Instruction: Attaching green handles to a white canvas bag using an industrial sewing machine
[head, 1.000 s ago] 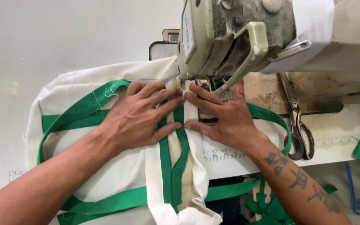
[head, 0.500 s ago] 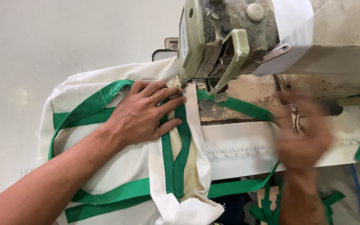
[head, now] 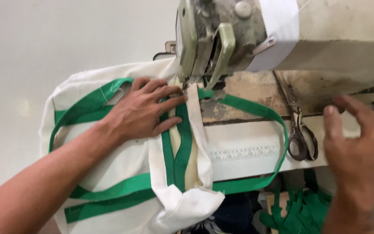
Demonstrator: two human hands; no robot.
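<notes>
At the centre of the frame, a cream canvas tote bag with green trim lies spread on a pale grey tabletop, its top edge tucked under the head of an old industrial sewing machine that fills the upper right. The left hand lies flat on the bag with its fingers spread, pressing the cloth down just left of the presser foot; it pins the fabric rather than gripping it. A green webbing handle loops out from under the machine, across the worn machine bed and down past a printed ruler strip at the front edge.

At the right edge, the right hand is in the air, open and blurred, holding nothing. It sits just right of a pair of scissors lying on the machine bed, close to them but not touching.

The work looks to be at a pause in stitching the trim or handle near the bag's mouth, with one hand keeping the seam in place. If the scissors are wanted, the free hand needs to close on their handles cleanly while the left keeps the fabric from shifting under the foot. A heap of green webbing scraps lies below, at lower right.
</notes>
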